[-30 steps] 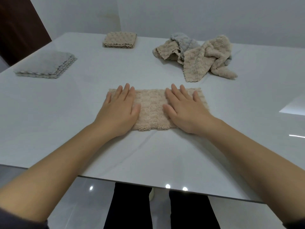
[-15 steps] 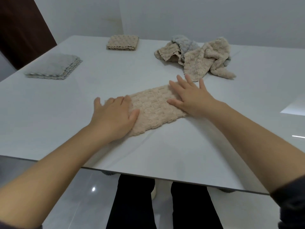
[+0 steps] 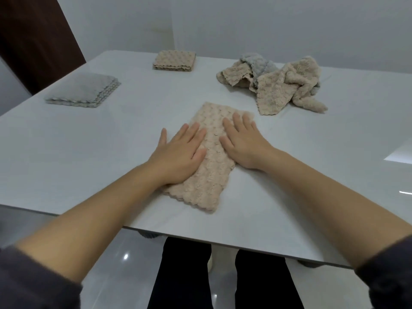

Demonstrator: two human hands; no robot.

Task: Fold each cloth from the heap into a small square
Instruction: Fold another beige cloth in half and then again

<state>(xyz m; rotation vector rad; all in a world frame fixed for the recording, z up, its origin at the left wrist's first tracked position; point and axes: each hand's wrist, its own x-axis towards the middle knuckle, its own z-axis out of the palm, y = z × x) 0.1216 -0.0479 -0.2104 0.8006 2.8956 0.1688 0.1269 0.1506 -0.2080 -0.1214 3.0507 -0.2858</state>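
A beige cloth, folded to a long strip, lies on the table near its front edge; the fold into a square is not yet made. Two finished stacks (one grey, one beige) sit further back, and a heap waits. Left hand and right hand press flat on the strip, fingers straight, grasping nothing.
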